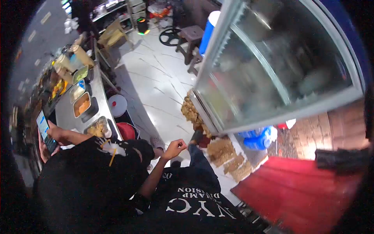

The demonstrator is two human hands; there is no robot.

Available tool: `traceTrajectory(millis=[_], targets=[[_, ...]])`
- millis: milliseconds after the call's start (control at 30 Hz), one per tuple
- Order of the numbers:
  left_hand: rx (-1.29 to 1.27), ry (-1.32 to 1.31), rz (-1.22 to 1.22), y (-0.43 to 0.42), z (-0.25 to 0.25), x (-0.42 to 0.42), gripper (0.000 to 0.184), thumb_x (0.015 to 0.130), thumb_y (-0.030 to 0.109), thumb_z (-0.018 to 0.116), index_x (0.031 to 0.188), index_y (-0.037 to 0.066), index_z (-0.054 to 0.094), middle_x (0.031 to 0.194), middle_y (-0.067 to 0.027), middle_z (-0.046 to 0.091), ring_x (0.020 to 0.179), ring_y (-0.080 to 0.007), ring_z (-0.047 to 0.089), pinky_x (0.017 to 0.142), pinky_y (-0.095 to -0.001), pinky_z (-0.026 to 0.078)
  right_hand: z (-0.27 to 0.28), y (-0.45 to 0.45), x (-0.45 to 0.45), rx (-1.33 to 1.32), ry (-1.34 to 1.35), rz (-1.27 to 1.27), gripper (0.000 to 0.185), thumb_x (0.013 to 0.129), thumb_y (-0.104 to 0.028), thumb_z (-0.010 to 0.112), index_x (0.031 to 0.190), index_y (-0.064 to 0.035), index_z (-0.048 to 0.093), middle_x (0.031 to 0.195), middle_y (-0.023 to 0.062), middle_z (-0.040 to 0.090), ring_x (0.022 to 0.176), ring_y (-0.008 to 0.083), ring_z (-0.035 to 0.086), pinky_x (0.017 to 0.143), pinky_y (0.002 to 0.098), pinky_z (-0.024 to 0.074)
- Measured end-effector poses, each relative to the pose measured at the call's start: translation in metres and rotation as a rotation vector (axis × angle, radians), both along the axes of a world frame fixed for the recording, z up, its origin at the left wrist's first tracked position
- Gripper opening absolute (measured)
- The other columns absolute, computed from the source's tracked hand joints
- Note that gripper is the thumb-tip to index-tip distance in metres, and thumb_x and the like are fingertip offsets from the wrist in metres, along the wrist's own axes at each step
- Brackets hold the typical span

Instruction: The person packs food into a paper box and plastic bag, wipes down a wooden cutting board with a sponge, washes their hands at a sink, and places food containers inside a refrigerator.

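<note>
My left hand point(175, 148) is raised in front of my black printed shirt point(194, 199), its fingers curled in and nothing visible between them. It hovers over the pale floor near my legs, touching no object. My right hand is outside the view. Close on my left stands a co-worker in a black shirt point(93, 175), whose hands hold a phone point(43, 126) with a lit screen.
A metal counter point(64, 113) on the left bears food trays point(82, 105) and bottles point(64, 62). A frosted glass door point(272, 74) fills the upper right. Flattened cardboard point(222, 151) and a red sheet point(300, 191) are at the lower right. Stools point(191, 33) stand farther back.
</note>
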State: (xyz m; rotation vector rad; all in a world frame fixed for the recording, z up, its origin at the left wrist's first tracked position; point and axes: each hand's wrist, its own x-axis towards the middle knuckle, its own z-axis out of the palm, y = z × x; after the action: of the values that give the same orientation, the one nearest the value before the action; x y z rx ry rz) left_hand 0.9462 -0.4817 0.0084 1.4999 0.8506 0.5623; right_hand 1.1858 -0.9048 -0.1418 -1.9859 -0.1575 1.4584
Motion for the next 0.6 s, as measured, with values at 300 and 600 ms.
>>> traceTrajectory(millis=[300,600], targets=[[0.07,0.155,0.242,0.164,0.031,0.075,0.019,0.079,0.015,0.069,0.071,0.005,0.055,0.065,-0.0018,0.057,0.064,-0.0096,0.054,0.061,-0.027,0.045,-0.026,0.282,0.23,0.292,0.192,0.295,0.026,0.089,-0.024,0.057,0.109,-0.0089,0.062,0.081,0.0006,0.063,0.063,0.0095,0.056,0.052,0.0255,0.0462],[-0.001,-0.187,0.125,0.313,0.066,0.17,0.01,0.085,0.011,0.06,0.081,0.002,0.06,0.073,0.0007,0.058,0.065,-0.0053,0.051,0.059,-0.0236,0.043,0.068,0.491,0.192,0.358,-0.091,0.374,0.033,0.088,-0.026,0.061,0.115,-0.0083,0.059,0.097,0.0028,0.064,0.083,0.0102,0.059,0.064,0.0252,0.0482]])
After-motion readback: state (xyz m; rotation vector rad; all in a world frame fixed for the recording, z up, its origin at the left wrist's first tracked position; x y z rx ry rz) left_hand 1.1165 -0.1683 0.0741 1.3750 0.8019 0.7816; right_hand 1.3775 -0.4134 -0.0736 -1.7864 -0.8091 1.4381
